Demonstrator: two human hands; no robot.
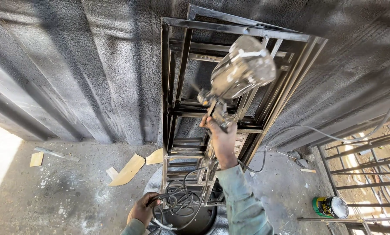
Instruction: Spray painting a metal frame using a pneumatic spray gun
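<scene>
My right hand (223,141) is raised and shut on the grip of a paint spray gun (216,106), whose round metal cup (243,66) tilts up and to the right. The gun's nozzle faces the dark metal frame (173,78) that stands upright in front of me. My left hand (142,209) is low at the bottom edge and grips a curled scroll piece of ironwork (177,202) at the frame's base. An air hose (264,152) runs from the gun off to the right.
A black-sprayed corrugated wall (73,78) stands behind the frame. Wood offcuts (127,170) lie on the concrete floor at left. A paint can (330,207) sits at lower right beside a metal grille (369,174). A dark round base (195,219) sits under the frame.
</scene>
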